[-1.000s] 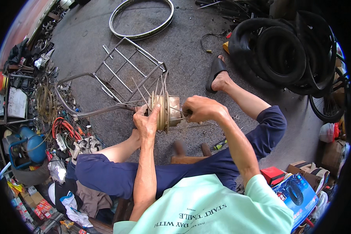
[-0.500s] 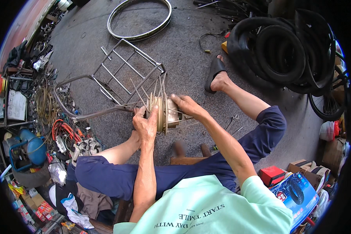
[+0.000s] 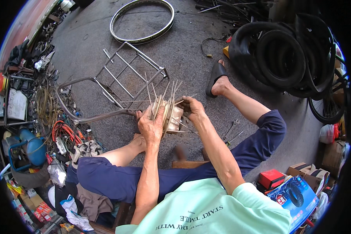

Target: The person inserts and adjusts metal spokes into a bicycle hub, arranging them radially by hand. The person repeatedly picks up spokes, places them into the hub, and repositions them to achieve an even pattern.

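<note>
- Dull, silvery metal forms the drum-shaped wheel hub (image 3: 175, 117), which is held over the floor between the person's legs
- Thin, straight spokes (image 3: 148, 89) bristle from the hub at many angles, mostly toward its far side, like loose wire needles
- The left hand (image 3: 150, 124) is wrapped firmly around the left side of the hub, thumb laid up along its ridged face, the forearm reaching almost straight out from the body
- The right hand (image 3: 193, 110) is at the right side of the hub, fingers bent and partly closed near the spokes; whether it pinches one I cannot tell; its forearm slants inward
- Below the hub spreads the rough, speckled grey floor (image 3: 199, 46)
- Beyond the hub and to its left lies a shiny rack (image 3: 145, 55) of slim parallel metal bars
- Farther beyond the hub lies a smooth, round metal rim (image 3: 142, 41)
- Well to the right of the hub, beyond it, thick black rubber rings (image 3: 282, 58) are heaped together
- Well to the left of the hub curls a glossy orange hose (image 3: 60, 124)
</note>
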Motion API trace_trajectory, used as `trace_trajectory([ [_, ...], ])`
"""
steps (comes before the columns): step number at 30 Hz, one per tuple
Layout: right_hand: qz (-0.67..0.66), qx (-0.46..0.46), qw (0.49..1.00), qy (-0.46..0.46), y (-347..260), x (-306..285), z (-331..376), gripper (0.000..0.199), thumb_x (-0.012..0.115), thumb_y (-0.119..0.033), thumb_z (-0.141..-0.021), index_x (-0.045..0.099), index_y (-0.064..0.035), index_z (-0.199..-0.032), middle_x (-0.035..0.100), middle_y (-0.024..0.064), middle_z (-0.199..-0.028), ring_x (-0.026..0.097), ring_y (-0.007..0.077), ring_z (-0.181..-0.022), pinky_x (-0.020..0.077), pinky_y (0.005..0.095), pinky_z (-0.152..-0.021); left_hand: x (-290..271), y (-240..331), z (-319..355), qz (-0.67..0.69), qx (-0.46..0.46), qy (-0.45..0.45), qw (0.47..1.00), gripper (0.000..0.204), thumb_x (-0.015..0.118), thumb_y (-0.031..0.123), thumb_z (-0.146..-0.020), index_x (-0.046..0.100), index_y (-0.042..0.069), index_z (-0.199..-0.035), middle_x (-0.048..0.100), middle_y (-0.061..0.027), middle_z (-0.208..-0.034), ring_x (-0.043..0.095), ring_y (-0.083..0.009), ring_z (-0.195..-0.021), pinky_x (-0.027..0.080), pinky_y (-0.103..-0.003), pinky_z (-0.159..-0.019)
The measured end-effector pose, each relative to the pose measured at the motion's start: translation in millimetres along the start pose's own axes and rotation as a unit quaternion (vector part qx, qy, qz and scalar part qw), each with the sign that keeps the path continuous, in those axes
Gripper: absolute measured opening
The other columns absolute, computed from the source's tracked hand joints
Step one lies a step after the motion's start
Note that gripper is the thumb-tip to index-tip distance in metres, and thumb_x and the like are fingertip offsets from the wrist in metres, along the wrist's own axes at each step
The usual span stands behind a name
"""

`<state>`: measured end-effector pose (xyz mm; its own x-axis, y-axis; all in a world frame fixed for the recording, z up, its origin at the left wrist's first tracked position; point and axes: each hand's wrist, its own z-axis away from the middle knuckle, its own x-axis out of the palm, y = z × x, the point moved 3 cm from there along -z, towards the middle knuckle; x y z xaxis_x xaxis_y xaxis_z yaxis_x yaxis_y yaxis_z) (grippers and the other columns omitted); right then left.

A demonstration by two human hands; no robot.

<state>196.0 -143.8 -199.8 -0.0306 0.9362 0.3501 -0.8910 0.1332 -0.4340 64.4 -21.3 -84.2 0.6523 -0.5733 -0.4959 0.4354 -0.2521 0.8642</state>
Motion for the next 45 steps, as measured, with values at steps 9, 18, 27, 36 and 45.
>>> trace_trajectory([
  [9,0.231,-0.261,0.921,-0.173,-83,23,55,0.03,0.067,-0.026,-0.093,0.07,0.0017,-0.102,0.074,0.0098,-0.09,0.068,0.0155,-0.079,0.0527,0.0296,-0.068,3,-5,-3,-0.034,0.055,0.02,0.998,0.043,0.071,0.039,-0.087,0.071,-0.001,-0.101,0.065,-0.0174,-0.089,0.06,-0.0355,-0.09,0.036,-0.046,-0.102],
  [18,0.479,-0.297,0.826,0.007,-98,65,59,0.028,0.061,-0.021,-0.093,0.071,0.0029,-0.084,0.071,0.0073,-0.073,0.062,0.0083,-0.063,0.0493,0.0273,-0.057,8,-4,-4,-0.059,0.089,0.041,0.993,0.046,0.068,0.038,-0.09,0.067,-0.001,-0.114,0.065,-0.0175,-0.095,0.061,-0.0363,-0.092,0.038,-0.048,-0.1],
  [27,0.479,-0.426,0.765,0.062,-71,70,70,0.083,0.073,-0.04,-0.085,0.035,0.0056,-0.142,0.044,0.0308,-0.138,0.061,0.0325,-0.11,0.0476,0.0419,-0.097,10,6,1,-0.087,0.167,0.053,0.981,0.035,0.067,0.024,-0.091,0.065,-0.002,-0.115,0.064,-0.0158,-0.103,0.059,-0.0333,-0.097,0.047,-0.043,-0.083],
  [36,0.336,-0.319,0.87,0.169,-67,41,71,0.135,0.091,-0.047,-0.058,0.01,0.0174,-0.144,0.038,0.0401,-0.137,0.049,0.0428,-0.122,0.0449,0.0461,-0.1,40,31,32,-0.108,0.247,-0.008,0.963,0.04,0.07,0.0,-0.078,0.062,-0.005,-0.117,0.064,-0.0178,-0.106,0.058,-0.0356,-0.1,0.051,-0.044,-0.087],
  [45,0.215,-0.361,0.893,0.159,-56,-16,60,0.101,0.087,-0.017,-0.064,0.023,0.006,-0.139,0.044,0.019,-0.129,0.048,0.0265,-0.116,0.0422,0.0368,-0.098,101,6,47,-0.101,0.235,-0.029,0.966,0.053,0.062,-0.008,-0.069,0.061,-0.001,-0.121,0.062,-0.0142,-0.109,0.057,-0.0323,-0.099,0.049,-0.043,-0.084],
])
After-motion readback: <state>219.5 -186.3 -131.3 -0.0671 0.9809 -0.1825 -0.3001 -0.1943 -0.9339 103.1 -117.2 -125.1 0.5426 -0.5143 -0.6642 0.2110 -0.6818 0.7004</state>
